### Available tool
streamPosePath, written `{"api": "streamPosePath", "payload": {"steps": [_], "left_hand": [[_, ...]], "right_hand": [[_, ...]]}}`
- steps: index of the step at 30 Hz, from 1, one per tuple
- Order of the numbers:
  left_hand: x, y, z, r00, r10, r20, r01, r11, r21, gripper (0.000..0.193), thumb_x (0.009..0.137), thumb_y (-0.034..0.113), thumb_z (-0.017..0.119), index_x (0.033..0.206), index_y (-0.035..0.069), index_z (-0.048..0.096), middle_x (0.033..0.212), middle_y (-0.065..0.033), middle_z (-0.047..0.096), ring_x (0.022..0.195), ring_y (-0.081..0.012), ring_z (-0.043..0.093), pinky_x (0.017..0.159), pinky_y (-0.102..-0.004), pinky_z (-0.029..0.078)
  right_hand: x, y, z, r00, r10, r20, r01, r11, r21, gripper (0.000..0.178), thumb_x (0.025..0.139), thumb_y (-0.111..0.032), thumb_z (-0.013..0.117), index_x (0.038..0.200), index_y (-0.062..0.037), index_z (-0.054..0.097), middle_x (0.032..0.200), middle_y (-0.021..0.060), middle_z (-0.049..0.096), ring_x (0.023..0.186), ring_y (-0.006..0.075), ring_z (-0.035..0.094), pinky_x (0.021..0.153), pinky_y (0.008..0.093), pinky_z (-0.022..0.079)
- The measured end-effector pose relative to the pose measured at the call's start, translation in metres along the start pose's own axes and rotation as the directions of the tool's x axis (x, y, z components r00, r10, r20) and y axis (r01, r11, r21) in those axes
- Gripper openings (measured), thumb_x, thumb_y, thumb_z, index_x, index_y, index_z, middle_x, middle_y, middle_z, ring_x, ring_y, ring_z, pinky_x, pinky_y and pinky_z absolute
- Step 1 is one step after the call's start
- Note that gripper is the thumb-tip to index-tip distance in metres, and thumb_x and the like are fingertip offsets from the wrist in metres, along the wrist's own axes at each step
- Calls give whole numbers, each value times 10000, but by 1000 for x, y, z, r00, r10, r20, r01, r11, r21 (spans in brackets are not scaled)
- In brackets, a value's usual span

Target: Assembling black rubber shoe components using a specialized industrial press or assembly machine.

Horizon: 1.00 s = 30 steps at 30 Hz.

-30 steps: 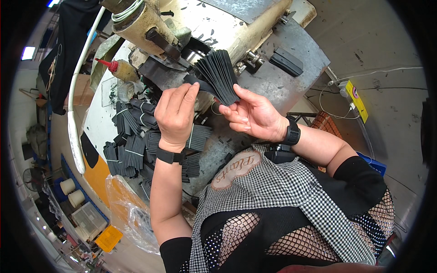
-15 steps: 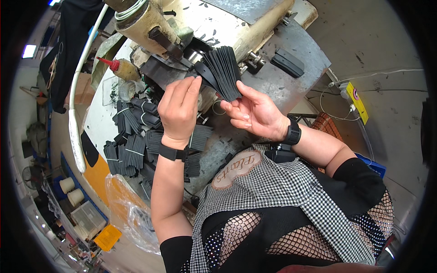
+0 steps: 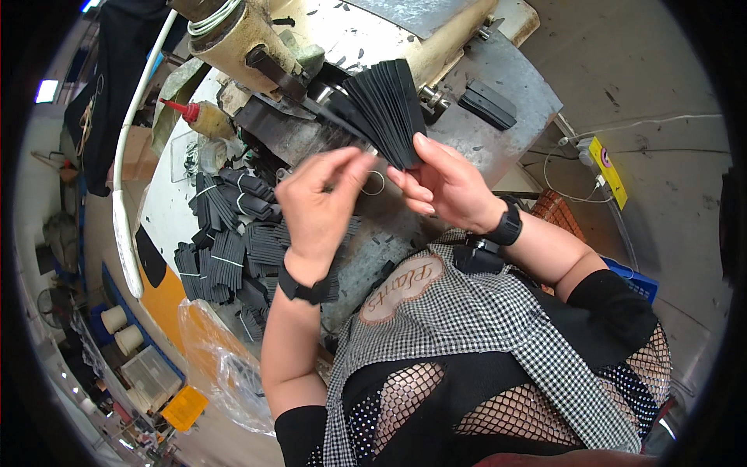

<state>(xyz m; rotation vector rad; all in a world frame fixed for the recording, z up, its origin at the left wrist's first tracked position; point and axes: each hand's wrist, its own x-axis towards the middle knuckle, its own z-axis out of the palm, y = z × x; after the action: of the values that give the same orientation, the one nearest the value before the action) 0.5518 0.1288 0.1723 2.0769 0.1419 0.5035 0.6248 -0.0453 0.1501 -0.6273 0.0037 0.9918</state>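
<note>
A fanned stack of thin black strips [image 3: 387, 105] stands out from my right hand [image 3: 457, 185]. The thumb and fingers of that hand grip its lower end. My left hand [image 3: 315, 204] is just left of the stack, with fingers bent toward it. Motion smears the fingertips, so whether they pinch or touch a strip cannot be told. A dark metal arm of the machine [image 3: 268, 66] lies behind the strips. Below the left hand, at its left, are several tied bundles of black strips [image 3: 226, 261].
A second black stack [image 3: 488, 104] rests on the metal table plate [image 3: 517, 78] at the right. A red-tipped oil bottle [image 3: 208, 118] stands left of the machine. A white cable [image 3: 122, 210] hangs at the left, and clear plastic [image 3: 214, 350] lies below the bundles.
The stack has fanned wider and tilted slightly. My left hand has moved down and right, away from the strips' upper left side. My right hand keeps its grip, shifted slightly right.
</note>
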Motion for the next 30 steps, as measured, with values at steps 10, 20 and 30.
{"api": "streamPosePath", "payload": {"steps": [10, 20, 30], "left_hand": [[-5, 47, 56, 868, -387, 311, 479, 484, -733, 358, 939, 284, 573, 1119, -23, 533, 964, -139, 658, 858, -135, 620, 700, -236, 507], [-6, 45, 81, 819, -480, 315, 551, 500, -668, 337, 885, 302, 660, 1001, -6, 586, 944, -118, 651, 825, -139, 623, 632, -231, 495], [-4, 34, 88, 781, -447, 437, 571, 226, -790, 430, 882, 168, 663, 1204, -49, 478, 1095, -157, 624, 1022, -214, 606, 843, -310, 512]], "right_hand": [[-14, 1, -43, 676, 415, 609, -643, 736, 213, 568, 1002, -465, 279, 1145, 66, 424, 725, 88, 457, 464, 89, 360, 394, 225, 352], [-21, 8, -64, 732, 344, 588, -607, 722, 333, 617, 983, -527, 264, 1100, 41, 475, 724, 61, 449, 490, 116, 373, 398, 242, 378], [-35, -4, -57, 923, 261, 283, -302, 947, 113, 492, 1007, -435, 324, 1054, 15, 516, 751, 47, 537, 467, 118, 436, 422, 240, 395]]}}
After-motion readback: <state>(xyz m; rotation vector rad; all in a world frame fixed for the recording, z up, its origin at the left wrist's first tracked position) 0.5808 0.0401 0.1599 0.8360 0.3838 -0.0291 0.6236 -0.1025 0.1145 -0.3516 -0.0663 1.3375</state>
